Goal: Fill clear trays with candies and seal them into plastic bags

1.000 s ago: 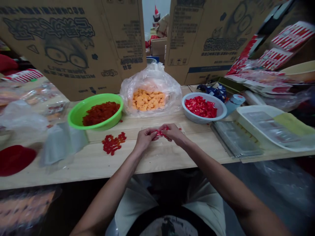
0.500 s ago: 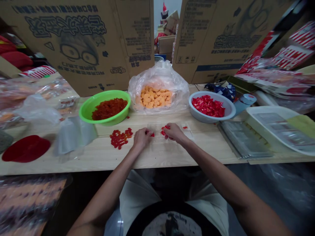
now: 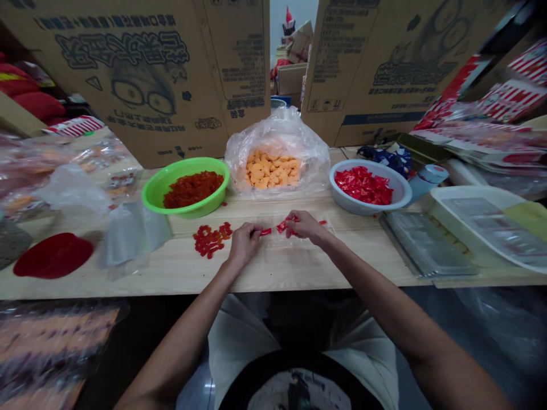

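The head view showed the left hand (image 3: 244,244) and the right hand (image 3: 305,225) near the centre of a light wood table (image 3: 325,279), palms down and close together. Both forearms crossed the table's near edge and angled inward, with a band of bare wood between the wrists and that edge.

The left hand's fingers (image 3: 255,229) were drawn narrow on a small red strip (image 3: 265,232). The right hand's fingers (image 3: 290,220) were likewise drawn narrow on a red piece (image 3: 281,227). The two pieces lay between the hands, separated by a narrow gap, above a clear plastic sheet (image 3: 299,247) on the table.

A heap of loose red pieces (image 3: 209,239) lay just beside the left hand, limiting room on that side. Behind the hands, a green plastic bowl (image 3: 184,212) held dark red pieces, a clear plastic bag (image 3: 277,134) held orange pieces, and a pale grey bowl (image 3: 367,209) held shiny red pieces. These three containers stood in a row along the table, near the hands but not touching them.

Right of the right hand, a white plastic tray (image 3: 470,196) and a flat metal tray (image 3: 423,245) occupied the table. Cardboard cartons (image 3: 128,74) stood upright along the far side.
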Demonstrator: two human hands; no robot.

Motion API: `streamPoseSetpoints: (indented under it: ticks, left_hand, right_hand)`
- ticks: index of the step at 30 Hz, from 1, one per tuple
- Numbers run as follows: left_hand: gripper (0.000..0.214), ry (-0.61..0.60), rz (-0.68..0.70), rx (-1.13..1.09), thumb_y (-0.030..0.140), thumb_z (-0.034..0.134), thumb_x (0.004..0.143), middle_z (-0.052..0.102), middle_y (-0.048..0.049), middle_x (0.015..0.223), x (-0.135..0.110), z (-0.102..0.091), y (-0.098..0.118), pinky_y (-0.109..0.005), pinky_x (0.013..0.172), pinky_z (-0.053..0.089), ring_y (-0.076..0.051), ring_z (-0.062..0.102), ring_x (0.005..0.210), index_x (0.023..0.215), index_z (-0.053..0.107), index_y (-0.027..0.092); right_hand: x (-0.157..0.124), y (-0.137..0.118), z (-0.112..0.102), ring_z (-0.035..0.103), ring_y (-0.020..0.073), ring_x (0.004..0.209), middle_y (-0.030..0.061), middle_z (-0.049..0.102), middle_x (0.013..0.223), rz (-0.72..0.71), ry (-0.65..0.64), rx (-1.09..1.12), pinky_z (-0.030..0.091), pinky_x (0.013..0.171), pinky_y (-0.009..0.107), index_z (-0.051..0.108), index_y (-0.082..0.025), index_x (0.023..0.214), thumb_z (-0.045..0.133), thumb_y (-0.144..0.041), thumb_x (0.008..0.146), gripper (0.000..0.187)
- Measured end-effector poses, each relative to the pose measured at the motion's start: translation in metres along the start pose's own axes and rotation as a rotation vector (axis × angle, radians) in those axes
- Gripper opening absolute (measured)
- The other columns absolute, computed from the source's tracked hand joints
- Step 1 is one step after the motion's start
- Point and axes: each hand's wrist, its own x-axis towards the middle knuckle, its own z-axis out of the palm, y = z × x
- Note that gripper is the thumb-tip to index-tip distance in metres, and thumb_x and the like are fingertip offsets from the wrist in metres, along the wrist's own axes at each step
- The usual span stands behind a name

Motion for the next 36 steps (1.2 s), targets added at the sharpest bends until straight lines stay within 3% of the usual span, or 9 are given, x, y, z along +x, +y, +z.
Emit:
streamPoseSetpoints:
  ticks: [6, 14, 18, 21, 24, 27, 30, 32, 36]
  left_hand:
    - [0.026, -0.195, 0.296, 0.221, 0.009, 0.046, 0.09, 0.065, -0.0084, 0.101, -0.014, 0.001, 0.0, -0.031, 0.082, 0.05, -0.019, 0.061, 0.093, 0.1, 0.069, 0.018]
    - [0.042, -0.291, 0.313, 0.47, 0.011, 0.048, 0.089, 0.062, -0.0119, 0.125, -0.022, -0.005, 0.008, -0.045, 0.095, 0.045, -0.028, 0.054, 0.112, 0.129, 0.06, 0.017]
    - [0.048, -0.312, 0.311, 0.507, 0.011, 0.047, 0.089, 0.059, -0.0126, 0.131, -0.019, -0.001, 0.015, -0.045, 0.098, 0.044, -0.029, 0.051, 0.119, 0.136, 0.054, 0.017]
    - [0.044, -0.368, 0.34, 0.504, 0.01, 0.045, 0.09, 0.061, -0.0137, 0.128, -0.015, 0.003, 0.015, -0.047, 0.098, 0.045, -0.03, 0.053, 0.118, 0.132, 0.058, 0.016]
    - [0.039, -0.405, 0.33, 0.495, 0.008, 0.044, 0.088, 0.065, -0.0152, 0.122, -0.013, 0.003, 0.01, -0.048, 0.098, 0.047, -0.03, 0.058, 0.114, 0.122, 0.064, 0.014]
    - [0.041, -0.404, 0.322, 0.421, 0.007, 0.048, 0.085, 0.063, -0.0152, 0.129, -0.013, 0.001, 0.013, -0.047, 0.103, 0.047, -0.029, 0.059, 0.117, 0.121, 0.065, 0.016]
    - [0.04, -0.229, 0.231, 0.215, 0.013, 0.049, 0.089, 0.06, -0.0144, 0.136, -0.009, 0.004, 0.035, -0.044, 0.105, 0.046, -0.027, 0.058, 0.122, 0.126, 0.063, 0.018]
    - [0.037, -0.143, 0.101, -0.009, 0.022, 0.049, 0.093, 0.066, -0.013, 0.126, -0.002, 0.013, 0.058, -0.037, 0.096, 0.052, -0.024, 0.064, 0.112, 0.127, 0.062, 0.017]
    - [0.027, -0.244, -0.079, -0.345, 0.026, 0.059, 0.089, 0.075, -0.0068, 0.092, 0.023, 0.042, 0.09, -0.028, 0.074, 0.054, -0.018, 0.069, 0.081, 0.112, 0.071, 0.015]
  right_hand:
    - [0.002, 0.002, 0.009, 0.046, 0.0101, 0.039, 0.0077, 0.067, 0.054, 0.178, 0.097, -0.194, 0.031, 0.042, 0.023, 0.067, -0.012, 0.063, 0.052, -0.019, 0.08, 0.024]
    - [-0.01, -0.004, -0.011, 0.053, 0.015, 0.049, 0.0087, 0.063, 0.049, 0.169, 0.12, -0.363, 0.037, 0.052, 0.026, 0.065, -0.013, 0.057, 0.057, -0.02, 0.081, 0.026]
    - [-0.016, 0.011, -0.047, 0.048, 0.0111, 0.044, 0.0072, 0.071, 0.066, 0.215, 0.075, 0.066, 0.033, 0.044, 0.023, 0.061, -0.015, 0.09, 0.054, -0.022, 0.086, 0.01]
    - [-0.023, 0.027, -0.067, 0.052, 0.0102, 0.049, 0.0087, 0.073, 0.077, 0.25, -0.001, 0.451, 0.038, 0.046, 0.02, 0.053, -0.016, 0.101, 0.059, -0.008, 0.076, 0.026]
    - [-0.033, 0.037, -0.074, 0.056, 0.0099, 0.055, 0.0125, 0.075, 0.089, 0.198, -0.074, 0.599, 0.042, 0.05, 0.02, 0.053, -0.015, 0.106, 0.062, -0.003, 0.07, 0.039]
    - [-0.042, 0.039, -0.072, 0.059, 0.0103, 0.061, 0.015, 0.074, 0.102, 0.119, -0.111, 0.655, 0.046, 0.054, 0.021, 0.055, -0.014, 0.107, 0.067, -0.009, 0.072, 0.037]
    - [-0.048, 0.031, -0.061, 0.057, 0.0101, 0.056, 0.0123, 0.075, 0.093, 0.055, -0.139, 0.565, 0.044, 0.05, 0.021, 0.059, -0.014, 0.103, 0.066, -0.018, 0.079, 0.026]
    - [-0.05, 0.021, -0.052, 0.054, 0.0094, 0.051, 0.008, 0.073, 0.077, -0.009, -0.16, 0.412, 0.038, 0.046, 0.02, 0.062, -0.013, 0.093, 0.063, -0.023, 0.082, 0.014]
    - [-0.055, 0.003, -0.045, 0.047, 0.0084, 0.044, 0.004, 0.068, 0.062, -0.058, -0.168, 0.105, 0.029, 0.04, 0.02, 0.059, -0.015, 0.072, 0.062, -0.025, 0.083, 0.015]
